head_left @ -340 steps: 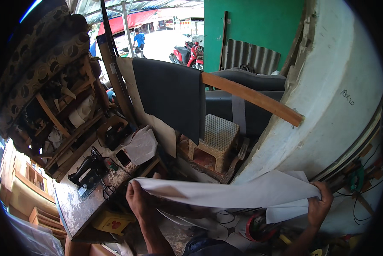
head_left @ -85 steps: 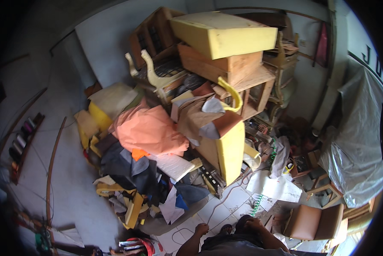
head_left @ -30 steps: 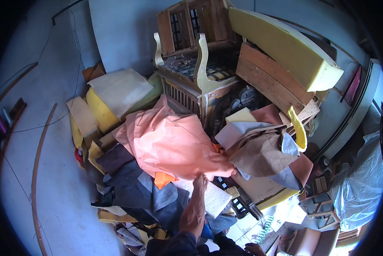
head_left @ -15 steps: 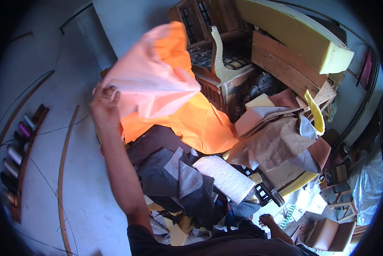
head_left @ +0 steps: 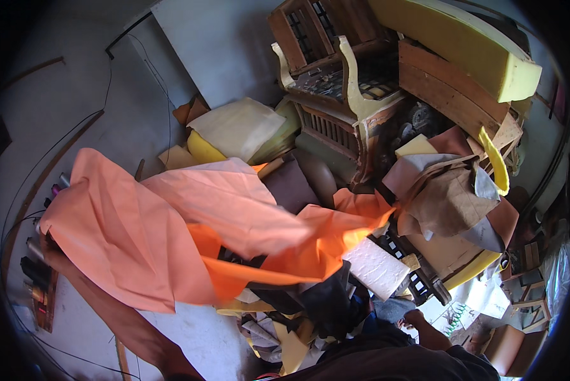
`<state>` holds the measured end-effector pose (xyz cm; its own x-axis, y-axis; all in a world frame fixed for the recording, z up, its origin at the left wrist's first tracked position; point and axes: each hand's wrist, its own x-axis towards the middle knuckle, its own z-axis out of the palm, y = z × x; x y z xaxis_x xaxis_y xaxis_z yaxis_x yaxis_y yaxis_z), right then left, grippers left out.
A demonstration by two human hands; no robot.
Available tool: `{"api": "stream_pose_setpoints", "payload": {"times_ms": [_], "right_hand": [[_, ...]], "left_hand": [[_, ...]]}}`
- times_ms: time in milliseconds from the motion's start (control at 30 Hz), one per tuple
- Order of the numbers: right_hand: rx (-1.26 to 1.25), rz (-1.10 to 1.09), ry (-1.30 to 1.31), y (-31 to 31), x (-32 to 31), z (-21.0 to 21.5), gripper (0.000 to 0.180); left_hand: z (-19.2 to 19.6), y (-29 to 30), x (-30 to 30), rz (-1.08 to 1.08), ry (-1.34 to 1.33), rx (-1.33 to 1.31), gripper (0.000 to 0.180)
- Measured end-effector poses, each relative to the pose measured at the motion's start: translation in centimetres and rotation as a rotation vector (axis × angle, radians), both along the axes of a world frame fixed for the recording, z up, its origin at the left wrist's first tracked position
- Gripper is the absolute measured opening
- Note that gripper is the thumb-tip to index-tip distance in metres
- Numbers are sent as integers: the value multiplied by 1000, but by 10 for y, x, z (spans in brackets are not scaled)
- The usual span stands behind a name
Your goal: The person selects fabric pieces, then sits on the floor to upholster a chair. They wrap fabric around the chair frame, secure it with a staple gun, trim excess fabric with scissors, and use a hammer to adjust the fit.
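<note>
A large orange cloth (head_left: 123, 235), paler pink-orange on one face, hangs from my left hand (head_left: 55, 254). That hand is raised at the far left, gripping the cloth's edge, its fingers mostly behind the material. The cloth stretches in folds to the right, over a heap of dark fabric pieces (head_left: 326, 295), and its right end is bright orange and blurred by motion. My right hand (head_left: 414, 319) is low at the right with fingers curled, beside a grey-blue piece of cloth (head_left: 393, 309). Whatever it may hold is too small to make out.
A white foam block (head_left: 378, 268) and a brown fabric bundle (head_left: 453, 200) lie on the pile. Behind stands a stripped wooden chair frame (head_left: 355, 95); a long yellow foam cushion (head_left: 453, 44) rests at upper right. Thread spools (head_left: 36, 272) line a wall rack at left.
My left hand has swung left and down, drawing the orange cloth with it. The cloth has dropped and spread leftward, uncovering the chair's front and a pale cushion. My right hand stays low, fingers curled.
</note>
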<state>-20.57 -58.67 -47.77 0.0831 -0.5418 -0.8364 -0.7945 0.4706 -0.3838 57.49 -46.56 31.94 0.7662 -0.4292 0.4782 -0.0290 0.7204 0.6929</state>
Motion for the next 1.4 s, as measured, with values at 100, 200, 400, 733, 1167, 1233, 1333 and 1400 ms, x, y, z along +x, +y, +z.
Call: {"api": "stream_pose_setpoints", "payload": {"times_ms": [100, 200, 400, 733, 1167, 1233, 1333, 1400], "right_hand": [[-351, 801, 230, 34, -1, -19, 44], [-350, 516, 241, 44, 14, -1, 49], [-49, -304, -59, 15, 47, 72, 21], [-63, -611, -217, 56, 41, 61, 27], [-52, -429, -854, -37, 134, 206, 66], [23, -204, -1130, -69, 181, 268, 81], [127, 144, -1388, -87, 223, 344, 83], [-157, 545, -1182, -91, 241, 366, 86]], "left_hand": [[-2, -2, -1, 30, -72, 77, 27], [-49, -32, -6, 2, -138, 226, 28], [-307, -133, -95, -149, -380, 870, 28], [-555, -122, -308, -750, -731, 1099, 24], [-484, -62, -412, -1413, -1016, 721, 24], [-468, -51, -433, -1464, -1040, 704, 25], [-459, -48, -457, -1364, -1147, 693, 29], [-459, -48, -465, -1405, -1165, 683, 28]]}}
